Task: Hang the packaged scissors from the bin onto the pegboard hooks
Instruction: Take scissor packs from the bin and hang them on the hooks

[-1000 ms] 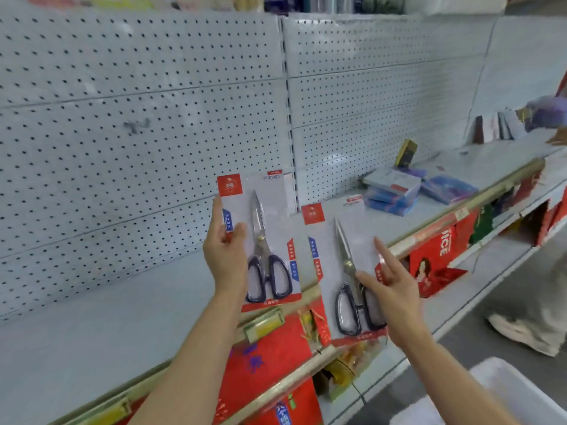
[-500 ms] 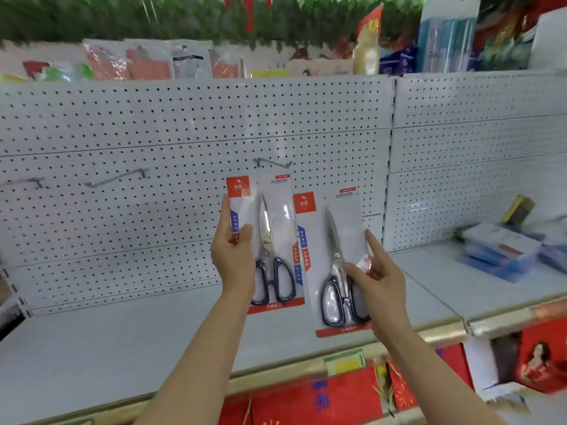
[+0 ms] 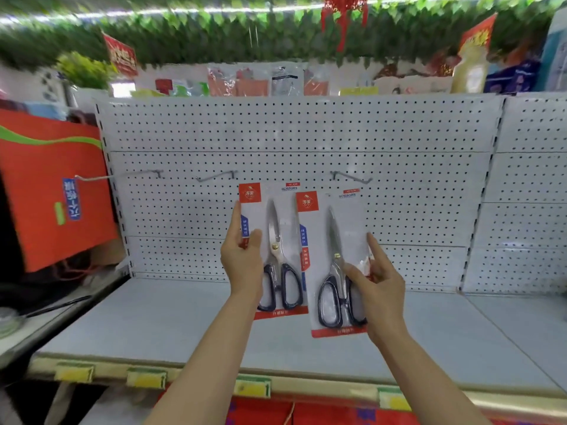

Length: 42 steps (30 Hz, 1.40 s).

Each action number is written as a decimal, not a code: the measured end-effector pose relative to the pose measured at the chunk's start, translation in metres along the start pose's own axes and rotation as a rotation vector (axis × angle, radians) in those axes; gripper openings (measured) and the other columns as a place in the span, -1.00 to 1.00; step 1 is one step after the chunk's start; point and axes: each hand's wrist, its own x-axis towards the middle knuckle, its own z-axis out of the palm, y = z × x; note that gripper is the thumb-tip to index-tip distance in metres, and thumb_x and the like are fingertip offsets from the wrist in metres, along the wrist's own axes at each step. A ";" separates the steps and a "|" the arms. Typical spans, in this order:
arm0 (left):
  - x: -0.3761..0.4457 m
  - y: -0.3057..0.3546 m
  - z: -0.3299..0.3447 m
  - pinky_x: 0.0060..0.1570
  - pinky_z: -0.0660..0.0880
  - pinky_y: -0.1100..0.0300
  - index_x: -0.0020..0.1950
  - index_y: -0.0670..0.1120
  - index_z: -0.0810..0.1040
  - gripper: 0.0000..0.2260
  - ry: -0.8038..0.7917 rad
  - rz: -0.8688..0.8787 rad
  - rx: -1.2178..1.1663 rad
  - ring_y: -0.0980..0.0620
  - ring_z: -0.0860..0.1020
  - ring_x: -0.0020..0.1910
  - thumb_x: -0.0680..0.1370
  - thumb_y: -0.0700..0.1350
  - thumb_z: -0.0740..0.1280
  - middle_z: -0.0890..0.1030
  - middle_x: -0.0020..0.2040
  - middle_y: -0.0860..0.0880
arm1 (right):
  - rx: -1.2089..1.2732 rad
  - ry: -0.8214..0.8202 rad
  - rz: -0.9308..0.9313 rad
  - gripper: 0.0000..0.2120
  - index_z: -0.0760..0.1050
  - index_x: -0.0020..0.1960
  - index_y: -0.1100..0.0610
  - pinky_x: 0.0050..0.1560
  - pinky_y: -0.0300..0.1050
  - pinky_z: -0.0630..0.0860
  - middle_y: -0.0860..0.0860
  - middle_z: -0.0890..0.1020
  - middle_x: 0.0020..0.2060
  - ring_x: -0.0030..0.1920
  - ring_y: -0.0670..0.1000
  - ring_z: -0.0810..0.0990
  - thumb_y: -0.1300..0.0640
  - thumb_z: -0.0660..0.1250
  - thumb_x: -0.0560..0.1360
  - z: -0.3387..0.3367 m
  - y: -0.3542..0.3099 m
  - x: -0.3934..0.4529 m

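white pegboard (image 3: 306,133): head view, it fills the wall ahead, perforated all over, above a bare grey shelf (image 3: 153,320).
hooks: three wire hooks stick out in a row; the left hook (image 3: 122,175) is well to the side, the middle hook (image 3: 216,176) sits just above and left of the left pack, the right hook (image 3: 351,177) sits just above the right pack.
left hand (image 3: 244,256): it pinches the left pack of scissors (image 3: 274,250) along its left edge, thumb in front, fingers behind, so the card stays upright with its top free for a hook.
right hand (image 3: 379,280): it grips the right pack of scissors (image 3: 334,262) low on its right side, thumb across the handles, forefinger laid up the edge, probably to steady the card.
where the packs are: both in the air in front of the board, side by side, tops just below the hook row, neither hung yet.
bin: not in view.
step, as i judge it: lining each card's top hole up with a hook tip; the holes are too small to make out.
left side: an orange bag (image 3: 52,191) hangs beside the board.
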 end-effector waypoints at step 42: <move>0.131 -0.009 -0.117 -0.33 0.38 0.50 0.46 0.17 0.38 -0.43 -0.060 -0.028 0.007 0.22 0.32 -0.46 0.57 -0.34 0.30 0.58 0.10 -0.31 | -0.023 0.011 -0.019 -0.35 0.46 0.32 -0.29 0.27 0.08 0.50 -0.07 0.63 0.20 0.17 -0.01 0.62 0.30 0.47 0.42 0.192 0.038 -0.025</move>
